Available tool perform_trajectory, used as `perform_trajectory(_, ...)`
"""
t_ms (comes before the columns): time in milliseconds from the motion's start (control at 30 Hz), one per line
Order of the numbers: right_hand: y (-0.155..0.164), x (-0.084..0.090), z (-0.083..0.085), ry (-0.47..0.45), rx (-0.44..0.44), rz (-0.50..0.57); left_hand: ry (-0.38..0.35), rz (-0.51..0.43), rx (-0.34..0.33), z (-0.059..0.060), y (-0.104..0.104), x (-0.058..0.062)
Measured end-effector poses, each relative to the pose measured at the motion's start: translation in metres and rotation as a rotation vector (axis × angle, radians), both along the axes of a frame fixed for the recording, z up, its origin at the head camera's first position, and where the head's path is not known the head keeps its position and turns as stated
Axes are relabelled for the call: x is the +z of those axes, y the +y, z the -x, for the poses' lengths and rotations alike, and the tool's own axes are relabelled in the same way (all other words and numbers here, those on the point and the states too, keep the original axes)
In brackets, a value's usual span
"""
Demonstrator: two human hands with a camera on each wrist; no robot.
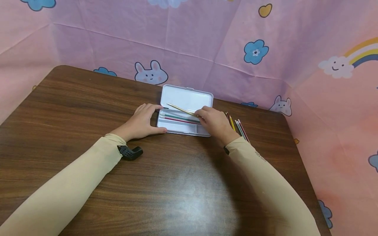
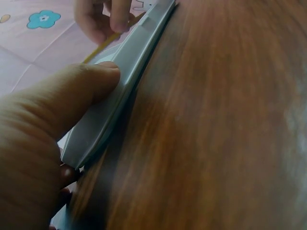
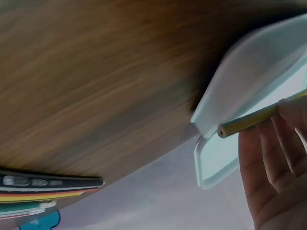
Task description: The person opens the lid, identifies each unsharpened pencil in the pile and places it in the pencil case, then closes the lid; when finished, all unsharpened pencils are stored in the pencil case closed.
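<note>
Above case [image 1: 178, 127], yellow pencil [image 1: 181, 110] pinched in right grip [image 1: 215, 122], jutting both sides; wide left grip [image 1: 140, 122] holds case.

Counts logged off my remote feed: hands [image 1: 141, 122], 2; sleeves [image 1: 68, 183], 2; table [image 1: 165, 183], 1. Pencil case [image 1: 203, 131], 1, made up of 1 lid [image 1: 183, 94] and 1 tray [image 1: 177, 126]. Held pencil [image 1: 180, 109], 1. Inside the case I read at least 2 more: 1 green pencil [image 1: 180, 117] and 1 red pencil [image 1: 180, 120]; 1 hand covers part of the tray, so I enter 2 as a minimum. Loose pencils [image 1: 232, 123], at least 4, with black, yellow, green and red each seen at least 1 time; they overlap, exact figure unreadable. On 1 backdrop cloth [image 1: 195, 49] I tally 2 rabbit faces [image 1: 151, 76], 1 rainbow [image 1: 364, 52], 1 smiling cloud [image 1: 336, 67].
</note>
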State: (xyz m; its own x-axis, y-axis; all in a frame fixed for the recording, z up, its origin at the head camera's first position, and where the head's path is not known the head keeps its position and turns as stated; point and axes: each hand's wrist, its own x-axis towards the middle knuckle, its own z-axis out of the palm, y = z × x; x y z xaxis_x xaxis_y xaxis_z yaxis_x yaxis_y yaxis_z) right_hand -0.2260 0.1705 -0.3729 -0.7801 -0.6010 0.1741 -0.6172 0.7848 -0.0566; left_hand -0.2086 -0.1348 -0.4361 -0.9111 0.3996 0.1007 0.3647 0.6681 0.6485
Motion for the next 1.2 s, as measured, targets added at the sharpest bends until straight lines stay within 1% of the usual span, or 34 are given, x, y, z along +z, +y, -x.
perform_trajectory(200, -0.011, -0.006, 0.007, -0.014, 0.032, -0.077, 0.005, 0.005, 0.005, 0.000, 0.001, 0.000)
perform_trajectory(333, -0.016, -0.005, 0.009, -0.028, 0.029, -0.110, 0.004, 0.008, 0.007, 0.001, 0.001, -0.001)
perform_trajectory(800, -0.019, -0.003, 0.012, -0.076, -0.002, -0.146, -0.011, 0.010, 0.011, 0.002, 0.001, -0.001)
perform_trajectory(1000, -0.020, -0.002, 0.014, -0.120, 0.014, -0.179, -0.011, 0.006, 0.011, 0.001, 0.001, -0.001)
perform_trajectory(1200, -0.022, -0.003, 0.015, -0.115, 0.032, -0.188, -0.004, 0.003, 0.007, 0.001, 0.001, 0.000)
